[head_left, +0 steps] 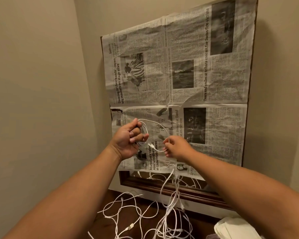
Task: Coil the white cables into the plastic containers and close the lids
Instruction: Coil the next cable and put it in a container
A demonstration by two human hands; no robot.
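Here both bare arms reach up and forward. The left hand (128,138) is curled into a fist around several loops of a white cable (155,128), held in front of the newspaper (188,75) covering the mirror frame (162,184). The right hand (175,148) pinches the cable's outer loop with its fingertips. More loose cables (145,216) lie tangled on the dark tabletop (202,223) below.
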